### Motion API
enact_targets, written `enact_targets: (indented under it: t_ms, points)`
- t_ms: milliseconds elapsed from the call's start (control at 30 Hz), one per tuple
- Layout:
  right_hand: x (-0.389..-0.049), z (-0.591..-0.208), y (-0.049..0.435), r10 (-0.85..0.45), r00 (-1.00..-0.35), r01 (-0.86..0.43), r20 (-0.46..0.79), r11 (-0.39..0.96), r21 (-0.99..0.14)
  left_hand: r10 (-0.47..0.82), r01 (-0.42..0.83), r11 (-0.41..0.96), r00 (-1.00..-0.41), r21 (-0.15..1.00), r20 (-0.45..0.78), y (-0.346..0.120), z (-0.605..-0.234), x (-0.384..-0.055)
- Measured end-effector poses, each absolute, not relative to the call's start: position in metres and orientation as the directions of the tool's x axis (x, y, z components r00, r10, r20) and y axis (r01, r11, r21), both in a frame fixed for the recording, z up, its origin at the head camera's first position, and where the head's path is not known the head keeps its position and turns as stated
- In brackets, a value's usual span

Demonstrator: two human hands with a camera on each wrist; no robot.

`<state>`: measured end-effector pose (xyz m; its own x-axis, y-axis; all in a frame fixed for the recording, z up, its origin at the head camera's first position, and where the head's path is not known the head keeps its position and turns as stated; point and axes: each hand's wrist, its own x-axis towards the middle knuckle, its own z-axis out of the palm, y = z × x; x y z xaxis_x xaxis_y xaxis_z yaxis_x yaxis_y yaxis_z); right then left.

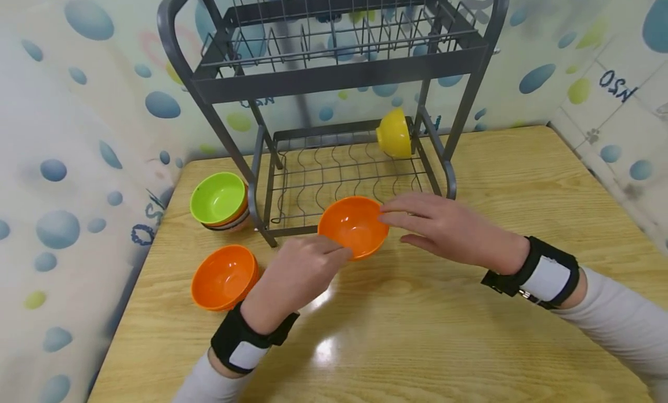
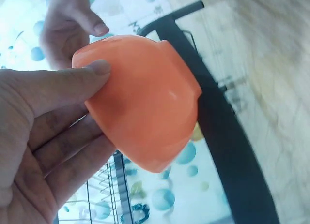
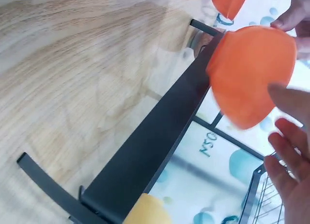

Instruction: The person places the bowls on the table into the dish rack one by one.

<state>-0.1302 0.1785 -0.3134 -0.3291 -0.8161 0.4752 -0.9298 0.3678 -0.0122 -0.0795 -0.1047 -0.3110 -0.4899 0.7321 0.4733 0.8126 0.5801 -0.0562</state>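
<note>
One orange bowl [image 1: 355,222] in left fingers [image 2: 70,145]; wall lettering [image 1: 617,85] perhaps "NSO".

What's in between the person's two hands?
An orange bowl. The head view shows it there: the left hand pinches its rim, and the right hand is right by its other side.

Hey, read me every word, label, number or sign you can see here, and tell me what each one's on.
"OSN", or maybe "O2N", left to right: dark letters on the right wall.
Similar lettering on the left wall and behind the dish rack: too unclear to read surely.
None readable on the held orange bowl or wristbands.
</note>
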Motion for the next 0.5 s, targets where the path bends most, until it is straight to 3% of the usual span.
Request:
enact_targets:
  t_ms: [233, 367, 500]
  points:
    - [-0.128, -0.313, 0.165, -0.869, -0.188, -0.961, 0.458, 0.259, 0.096, 0.738, 0.822, 0.568, -0.486, -0.042, 0.467, -0.100, -0.311, -0.080]
    - [-0.134, -0.308, 0.161, -0.857, -0.162, -0.966, 0.490, 0.239, 0.098, 0.724, 0.823, 0.566, -0.473, -0.040, 0.503, -0.101, -0.308, -0.081]
    - [-0.144, -0.295, 0.158, -0.848, -0.180, -0.960, 0.499, 0.262, 0.100, 0.675, 0.812, 0.582, -0.452, -0.044, 0.583, -0.104, -0.305, -0.082]
